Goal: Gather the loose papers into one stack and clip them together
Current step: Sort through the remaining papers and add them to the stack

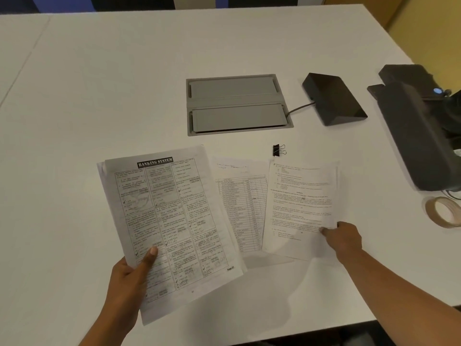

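On the white table (99,96), the left hand (129,278) grips a gridded "Banking System" sheaf (172,221), long axis leaning away-left. The right hand (345,238) pinches a text page (299,203), lifted beside a table-printed sheet (239,203). A black binder clip (279,150) lies just beyond.
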Demonstrator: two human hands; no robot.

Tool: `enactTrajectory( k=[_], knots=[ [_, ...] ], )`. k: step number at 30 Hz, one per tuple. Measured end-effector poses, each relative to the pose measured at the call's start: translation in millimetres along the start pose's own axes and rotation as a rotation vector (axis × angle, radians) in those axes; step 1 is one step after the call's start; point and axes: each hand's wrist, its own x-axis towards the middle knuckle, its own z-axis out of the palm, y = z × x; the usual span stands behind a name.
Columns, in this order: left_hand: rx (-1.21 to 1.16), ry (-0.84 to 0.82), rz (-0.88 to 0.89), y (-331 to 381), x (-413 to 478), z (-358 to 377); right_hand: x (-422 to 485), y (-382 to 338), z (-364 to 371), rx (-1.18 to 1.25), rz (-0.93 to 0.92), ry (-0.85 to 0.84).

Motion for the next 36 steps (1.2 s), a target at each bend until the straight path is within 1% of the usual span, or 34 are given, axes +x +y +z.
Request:
enactTrajectory(
  k=[3, 5, 10, 17, 22, 25, 32, 36],
  knots=[
    [-0.003, 0.0, 0.003, 2.6, -1.0, 2.8, 0.6, 5.6, -6.9, 0.045, -0.029, 0.036],
    [-0.001, 0.002, 0.006, 2.7, -0.8, 3.9, 0.4, 8.7, -13.4, 0.094, -0.082, 0.061],
    [0.005, 0.012, 0.005, 4.7, -2.3, 6.9, -13.2, 16.1, -38.8, 0.355, -0.223, 0.005],
    [-0.017, 0.018, 0.0, 5.6, -4.2, 8.0, -41.3, 13.5, -73.9, 0.611, -0.207, -0.049],
    [-0.009, 0.0, -0.001, 2.7, -5.0, 8.8, -73.6, 8.9, -76.0, 0.705, -0.25, -0.151],
    [-0.016, -0.019, -0.01, 2.7, -7.3, 11.8, -96.2, 2.7, -68.9, 0.731, -0.262, -0.248],
    [-0.043, -0.063, -0.044, 4.3, -11.9, 27.2, -141.7, -26.7, -40.7, 0.739, -0.316, -0.481],
    [-0.064, -0.094, -0.014, 7.4, -19.3, 39.0, -156.7, -47.5, -28.5, 0.733, -0.339, -0.589]
  ],
)
